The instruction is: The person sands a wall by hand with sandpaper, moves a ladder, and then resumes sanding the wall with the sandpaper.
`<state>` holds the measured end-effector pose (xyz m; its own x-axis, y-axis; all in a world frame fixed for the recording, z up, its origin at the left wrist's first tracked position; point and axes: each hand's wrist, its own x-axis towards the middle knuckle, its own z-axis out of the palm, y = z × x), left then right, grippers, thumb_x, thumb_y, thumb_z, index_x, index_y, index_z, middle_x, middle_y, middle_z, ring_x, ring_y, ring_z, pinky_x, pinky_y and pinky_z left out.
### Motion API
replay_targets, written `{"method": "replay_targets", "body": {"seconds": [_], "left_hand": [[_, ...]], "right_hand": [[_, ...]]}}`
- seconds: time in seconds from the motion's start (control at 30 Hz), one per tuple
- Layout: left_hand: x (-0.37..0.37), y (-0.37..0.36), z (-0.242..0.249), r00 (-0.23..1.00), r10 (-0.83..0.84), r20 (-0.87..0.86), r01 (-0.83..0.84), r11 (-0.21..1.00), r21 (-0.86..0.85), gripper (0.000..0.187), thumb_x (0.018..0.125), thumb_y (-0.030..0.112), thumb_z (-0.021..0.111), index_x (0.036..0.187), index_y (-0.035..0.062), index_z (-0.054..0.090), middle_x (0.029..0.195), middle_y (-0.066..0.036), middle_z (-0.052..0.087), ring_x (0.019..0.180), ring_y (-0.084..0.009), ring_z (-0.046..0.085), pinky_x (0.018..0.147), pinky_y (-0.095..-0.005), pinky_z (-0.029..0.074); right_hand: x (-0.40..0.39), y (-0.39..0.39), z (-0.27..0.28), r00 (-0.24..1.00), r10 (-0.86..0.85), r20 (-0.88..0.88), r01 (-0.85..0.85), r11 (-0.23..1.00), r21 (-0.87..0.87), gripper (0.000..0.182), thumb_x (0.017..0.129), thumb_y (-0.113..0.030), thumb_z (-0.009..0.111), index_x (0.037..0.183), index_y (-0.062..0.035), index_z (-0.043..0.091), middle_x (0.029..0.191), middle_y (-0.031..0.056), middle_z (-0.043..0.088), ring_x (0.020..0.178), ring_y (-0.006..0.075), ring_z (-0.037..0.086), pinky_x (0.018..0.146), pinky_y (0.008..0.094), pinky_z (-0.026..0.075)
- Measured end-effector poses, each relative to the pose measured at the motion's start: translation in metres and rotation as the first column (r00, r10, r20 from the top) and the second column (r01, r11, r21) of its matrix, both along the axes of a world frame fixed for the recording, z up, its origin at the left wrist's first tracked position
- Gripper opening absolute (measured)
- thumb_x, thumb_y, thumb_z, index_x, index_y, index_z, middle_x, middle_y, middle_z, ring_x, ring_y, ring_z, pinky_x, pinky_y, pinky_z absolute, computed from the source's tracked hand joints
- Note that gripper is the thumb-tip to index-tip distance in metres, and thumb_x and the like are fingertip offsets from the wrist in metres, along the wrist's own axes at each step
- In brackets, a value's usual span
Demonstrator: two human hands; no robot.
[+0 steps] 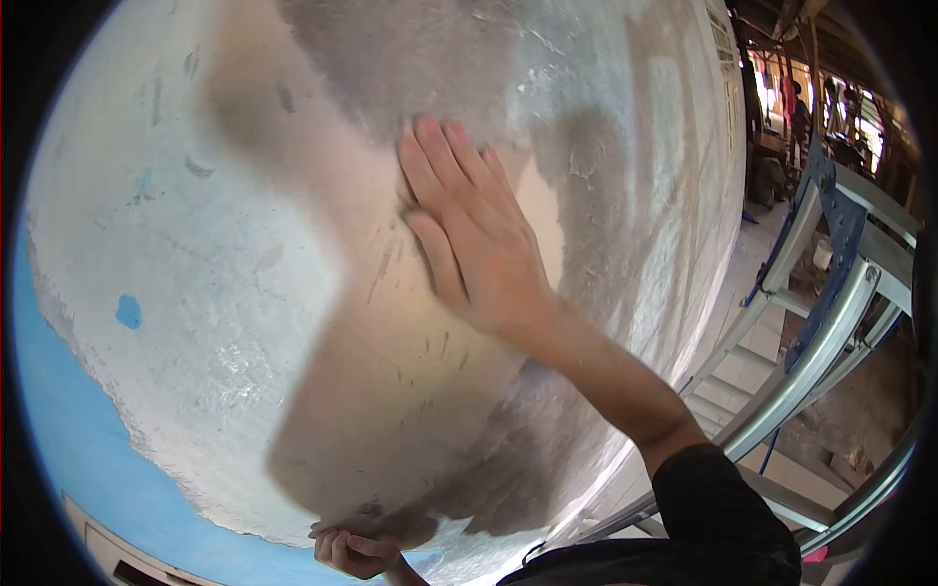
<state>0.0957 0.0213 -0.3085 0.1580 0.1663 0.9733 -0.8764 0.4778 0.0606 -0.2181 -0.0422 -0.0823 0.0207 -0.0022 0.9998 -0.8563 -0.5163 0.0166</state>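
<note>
My right hand (474, 230) lies flat against a patchy wall (225, 342), its fingers stretched out and close together, the thumb a little apart. Whether anything thin is under the palm is hidden. Grey, damp-looking patches (410, 59) and pale plaster surround the hand, with small dark scuffs below it. At the bottom edge, my left hand (357, 554) is closed with curled fingers near the wall. A small dark bit shows beside its fingertips, too little to name.
A metal ladder (840, 342) with a blue strip (831, 273) stands close on the right. Blue paint (88, 430) borders the plaster at lower left. Light floor tiles (728, 386) lie below. Further back at upper right is a person (799, 112) amid clutter.
</note>
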Motion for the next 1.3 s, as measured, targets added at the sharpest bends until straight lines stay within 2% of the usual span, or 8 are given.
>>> {"method": "replay_targets", "body": {"seconds": [0.27, 0.4, 0.5, 0.6, 0.7, 0.9, 1.1, 1.3], "left_hand": [[-0.004, 0.002, 0.004, 0.999, 0.034, 0.009, -0.034, 0.999, 0.008, 0.012, 0.095, 0.011, 0.045, 0.091, 0.0003, 0.05, 0.091, -0.014, 0.051, 0.084, -0.0275, 0.051, 0.083, -0.045, 0.046], [-0.003, 0.0, 0.005, 1.0, 0.006, 0.021, -0.006, 1.0, 0.001, 0.011, 0.094, 0.01, 0.046, 0.092, 0.0002, 0.05, 0.092, -0.014, 0.05, 0.085, -0.0272, 0.051, 0.085, -0.0457, 0.046], [-0.002, -0.001, 0.004, 1.0, 0.005, 0.029, -0.005, 1.0, -0.004, 0.011, 0.094, 0.009, 0.045, 0.092, 0.0001, 0.05, 0.092, -0.014, 0.049, 0.086, -0.0272, 0.05, 0.085, -0.0461, 0.046], [-0.003, -0.001, 0.004, 1.0, 0.006, 0.024, -0.006, 1.0, -0.002, 0.01, 0.094, 0.009, 0.046, 0.092, 0.0002, 0.05, 0.092, -0.014, 0.049, 0.087, -0.0273, 0.05, 0.085, -0.0464, 0.046], [-0.005, 0.0, 0.006, 1.0, -0.002, 0.023, 0.002, 1.0, 0.0, 0.01, 0.094, 0.01, 0.046, 0.092, 0.0004, 0.05, 0.092, -0.014, 0.049, 0.087, -0.0276, 0.05, 0.085, -0.0466, 0.046], [-0.005, 0.0, 0.004, 1.0, 0.006, -0.009, -0.006, 1.0, 0.009, 0.01, 0.09, 0.01, 0.048, 0.09, 0.0002, 0.05, 0.088, -0.014, 0.05, 0.086, -0.0292, 0.05, 0.079, -0.0444, 0.044], [-0.006, 0.002, 0.005, 1.0, 0.016, 0.009, -0.016, 1.0, 0.009, 0.011, 0.094, 0.01, 0.047, 0.09, 0.0003, 0.05, 0.091, -0.014, 0.05, 0.087, -0.0275, 0.051, 0.083, -0.0457, 0.046], [-0.009, 0.0, 0.007, 1.0, -0.002, -0.015, 0.002, 1.0, -0.012, 0.011, 0.093, 0.009, 0.048, 0.087, 0.0001, 0.051, 0.088, -0.013, 0.05, 0.085, -0.0272, 0.051, 0.084, -0.0464, 0.046]], "right_hand": [[0.017, 0.008, -0.043, 0.997, -0.025, 0.067, 0.018, 0.995, 0.101, 0.048, 0.097, -0.018, 0.049, 0.142, -0.0033, 0.043, 0.151, 0.0171, 0.036, 0.138, 0.0372, 0.034, 0.111, 0.0499, 0.031], [-0.002, 0.004, -0.012, 0.999, -0.03, 0.012, 0.03, 0.999, 0.029, 0.049, 0.097, -0.018, 0.05, 0.143, -0.0013, 0.042, 0.151, 0.0173, 0.036, 0.139, 0.0359, 0.035, 0.11, 0.0496, 0.032], [-0.002, -0.001, 0.01, 0.996, 0.016, 0.089, -0.018, 1.0, 0.02, 0.049, 0.1, -0.015, 0.04, 0.147, -0.0014, 0.034, 0.155, 0.0177, 0.029, 0.144, 0.0359, 0.024, 0.115, 0.0493, 0.02], [0.013, 0.002, -0.011, 0.988, -0.019, 0.154, 0.018, 1.0, 0.009, 0.051, 0.097, -0.018, 0.051, 0.144, -0.0011, 0.04, 0.15, 0.0172, 0.038, 0.138, 0.0357, 0.036, 0.11, 0.05, 0.032], [0.024, 0.01, -0.043, 0.993, -0.028, 0.114, 0.016, 0.994, 0.105, 0.052, 0.097, -0.018, 0.051, 0.145, -0.0022, 0.038, 0.15, 0.0167, 0.037, 0.138, 0.0357, 0.035, 0.11, 0.0513, 0.031], [-0.006, -0.007, 0.012, 0.997, -0.031, 0.07, 0.034, 0.999, -0.037, 0.052, 0.096, -0.019, 0.051, 0.146, -0.0057, 0.038, 0.151, 0.0153, 0.036, 0.139, 0.0357, 0.034, 0.111, 0.0521, 0.03], [0.022, 0.005, -0.033, 0.988, -0.003, 0.155, -0.006, 0.998, 0.064, 0.051, 0.098, -0.019, 0.049, 0.146, -0.0053, 0.038, 0.151, 0.0153, 0.036, 0.139, 0.0365, 0.034, 0.111, 0.0519, 0.03], [-0.006, 0.002, 0.014, 0.998, -0.015, 0.053, 0.014, 1.0, 0.013, 0.051, 0.097, -0.018, 0.049, 0.145, -0.0041, 0.039, 0.151, 0.0161, 0.036, 0.139, 0.0353, 0.034, 0.111, 0.052, 0.03]]}}
